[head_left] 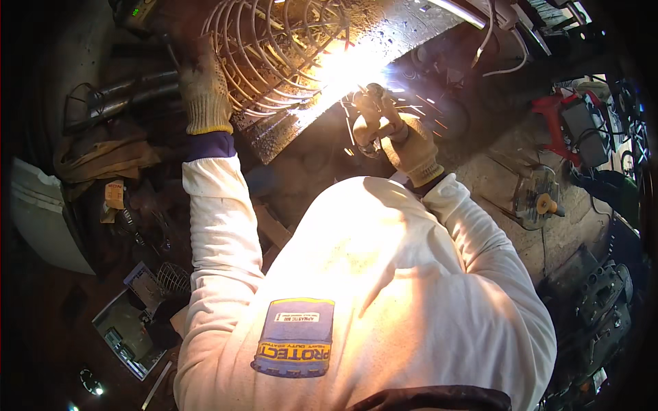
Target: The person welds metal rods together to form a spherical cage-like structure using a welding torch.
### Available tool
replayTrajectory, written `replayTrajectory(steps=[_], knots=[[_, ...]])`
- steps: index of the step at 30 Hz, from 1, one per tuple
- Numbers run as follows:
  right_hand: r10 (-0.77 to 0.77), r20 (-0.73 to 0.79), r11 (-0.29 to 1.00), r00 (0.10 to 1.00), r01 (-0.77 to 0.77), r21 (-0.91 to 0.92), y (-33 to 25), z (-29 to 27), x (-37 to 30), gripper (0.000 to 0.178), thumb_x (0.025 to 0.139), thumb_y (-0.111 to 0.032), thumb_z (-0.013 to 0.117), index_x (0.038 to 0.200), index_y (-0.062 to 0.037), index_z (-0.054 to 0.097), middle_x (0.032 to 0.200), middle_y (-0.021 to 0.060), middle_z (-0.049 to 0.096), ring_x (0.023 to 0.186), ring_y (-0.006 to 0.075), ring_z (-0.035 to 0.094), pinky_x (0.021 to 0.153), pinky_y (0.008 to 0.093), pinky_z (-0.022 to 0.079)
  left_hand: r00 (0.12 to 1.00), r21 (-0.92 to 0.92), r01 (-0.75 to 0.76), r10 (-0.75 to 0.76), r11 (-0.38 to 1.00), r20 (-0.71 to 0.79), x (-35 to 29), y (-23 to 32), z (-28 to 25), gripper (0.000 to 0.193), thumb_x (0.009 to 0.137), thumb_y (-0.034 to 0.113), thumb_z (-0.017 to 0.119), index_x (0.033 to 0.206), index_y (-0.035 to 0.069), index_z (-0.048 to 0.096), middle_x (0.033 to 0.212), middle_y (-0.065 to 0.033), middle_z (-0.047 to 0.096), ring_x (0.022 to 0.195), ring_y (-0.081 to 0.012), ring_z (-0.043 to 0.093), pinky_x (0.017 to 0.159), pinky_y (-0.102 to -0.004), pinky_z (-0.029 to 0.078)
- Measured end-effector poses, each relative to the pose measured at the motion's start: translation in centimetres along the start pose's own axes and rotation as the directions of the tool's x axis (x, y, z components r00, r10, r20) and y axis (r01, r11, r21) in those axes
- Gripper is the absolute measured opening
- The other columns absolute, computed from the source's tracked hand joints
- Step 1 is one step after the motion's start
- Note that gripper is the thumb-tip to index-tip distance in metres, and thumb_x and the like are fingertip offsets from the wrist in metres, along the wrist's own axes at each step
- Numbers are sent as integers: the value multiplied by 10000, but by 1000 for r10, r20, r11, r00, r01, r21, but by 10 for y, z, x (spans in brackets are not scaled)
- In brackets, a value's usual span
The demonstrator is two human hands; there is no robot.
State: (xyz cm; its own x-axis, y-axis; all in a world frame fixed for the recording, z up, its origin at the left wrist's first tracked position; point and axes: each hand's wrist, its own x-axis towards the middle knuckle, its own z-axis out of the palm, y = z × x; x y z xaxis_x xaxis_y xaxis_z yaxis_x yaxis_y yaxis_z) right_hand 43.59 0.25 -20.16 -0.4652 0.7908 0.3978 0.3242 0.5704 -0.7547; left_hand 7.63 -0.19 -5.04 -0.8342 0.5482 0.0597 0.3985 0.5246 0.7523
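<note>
A cage of curved metal rods (264, 61) lies on a dark metal plate (281, 133) ahead of me. At its right side burns a white welding arc (351, 68), throwing sparks; the glare hides the joint. My right hand (394, 130), in a knitted work glove, is closed just beside the arc. It grips a welding torch, mostly hidden by the fingers and the glare. My left hand (205, 89), gloved too, is at the cage's left side. Its fingers fade into shadow, so whether they hold a rod cannot be made out.
A dark device with a green display (137, 12) is at the top left. Dark cylinders (140, 92) and a brown cloth (103, 154) lie left of my arm. A red-framed machine (555, 120) and an orange-knobbed tool (545, 203) are at the right. A white cable (504, 68) hangs at the top right.
</note>
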Motion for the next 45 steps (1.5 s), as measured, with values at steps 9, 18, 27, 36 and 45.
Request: replayTrajectory(steps=[9, 18, 27, 36, 45], knots=[[348, 144, 731, 926, -365, 577, -12, -12, -10, 348, 796, -41, 674, 1141, -27, 633, 1005, 85, 699, 925, 148, 672, 796, 311, 542, 942, 113, -333, 324, 936, 91, -5, 0, -3, 427, 1023, 330, 514, 1273, -10, 580, 1075, -132, 679, 942, -242, 659, 810, -374, 510], [339, 208, 853, 917, -393, 343, 1, -11, -10, 444, 720, -193, 736, 1123, -35, 633, 930, 167, 707, 841, 287, 715, 732, 387, 559, 1000, -350, -27, 27, 936, -6, -9, 6, 0, 622, 926, 491, 638, 1249, -40, 603, 1135, -128, 666, 975, -232, 642, 837, -339, 519], [323, 264, 881, 909, -390, 269, -1, -14, -9, 407, 723, -195, 729, 1086, -37, 637, 922, 139, 710, 848, 245, 703, 745, 367, 545, 999, -289, 24, -14, 957, 37, -12, 7, -6, 689, 914, 501, 651, 1334, -33, 535, 1290, -171, 610, 1107, -272, 616, 927, -371, 507], [327, 306, 863, 894, -415, 289, -7, -15, -6, 366, 721, -149, 680, 1070, -43, 638, 902, 147, 710, 830, 282, 705, 744, 378, 544, 1000, -253, 15, -11, 967, 18, -11, 1, -8, 714, 906, 510, 656, 1348, -34, 522, 1300, -193, 595, 1122, -283, 603, 945, -368, 496], [331, 350, 869, 876, -428, 249, -12, -18, -2, 398, 700, -168, 682, 1070, -30, 630, 882, 159, 707, 820, 296, 701, 749, 392, 546, 1000, -314, 31, -30, 949, 7, -16, 3, -9, 671, 902, 469, 682, 1316, -41, 540, 1263, -180, 616, 1093, -273, 611, 929, -370, 503]])
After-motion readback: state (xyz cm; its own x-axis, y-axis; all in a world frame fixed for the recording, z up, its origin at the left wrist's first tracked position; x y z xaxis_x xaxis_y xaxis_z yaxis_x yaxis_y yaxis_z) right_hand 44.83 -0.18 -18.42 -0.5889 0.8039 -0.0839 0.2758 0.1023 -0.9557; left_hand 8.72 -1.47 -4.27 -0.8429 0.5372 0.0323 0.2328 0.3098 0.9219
